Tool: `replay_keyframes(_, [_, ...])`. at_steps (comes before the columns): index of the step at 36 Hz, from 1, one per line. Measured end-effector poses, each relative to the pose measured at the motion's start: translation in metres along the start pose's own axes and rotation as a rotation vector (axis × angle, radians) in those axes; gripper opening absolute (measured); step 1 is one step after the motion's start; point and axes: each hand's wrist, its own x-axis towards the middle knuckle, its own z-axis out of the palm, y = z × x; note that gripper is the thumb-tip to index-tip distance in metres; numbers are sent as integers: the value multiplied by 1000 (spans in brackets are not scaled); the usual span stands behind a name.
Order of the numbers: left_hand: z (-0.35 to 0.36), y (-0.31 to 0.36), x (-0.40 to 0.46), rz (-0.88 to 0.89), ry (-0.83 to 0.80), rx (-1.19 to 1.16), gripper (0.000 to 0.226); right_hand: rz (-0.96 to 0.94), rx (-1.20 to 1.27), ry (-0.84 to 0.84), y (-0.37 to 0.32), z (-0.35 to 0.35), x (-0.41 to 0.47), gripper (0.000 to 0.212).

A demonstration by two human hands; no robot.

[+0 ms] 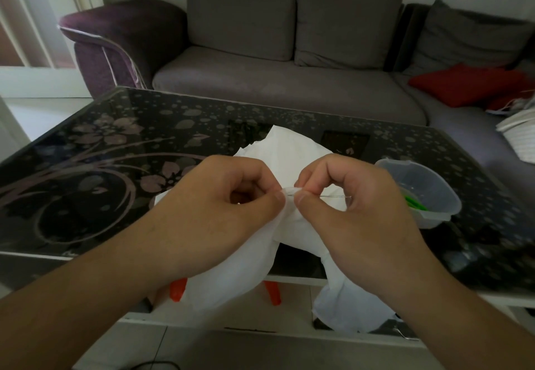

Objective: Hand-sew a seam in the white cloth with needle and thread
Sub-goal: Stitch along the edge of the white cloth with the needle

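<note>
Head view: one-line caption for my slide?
Left hand pinches white cloth while right hand pinches needle at the fold.

Cloth: plain white, no print. Needle: thin, silver-grey. Table top: glossy black glass, pale mauve-grey flowers, curling stems and scattered dots; white frame along near edge. Plastic tub near right edge: translucent grey-white, bright green item inside. Sofa: grey seat and back cushions, dark purple armrest. Cushion on sofa: red. Orange pieces under near edge.
</note>
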Motion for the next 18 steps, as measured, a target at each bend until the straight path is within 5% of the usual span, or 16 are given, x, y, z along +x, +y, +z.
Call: replay_keyframes(18, [1, 0, 1, -34, 28, 34, 13, 73, 137, -63, 1, -6, 3, 19])
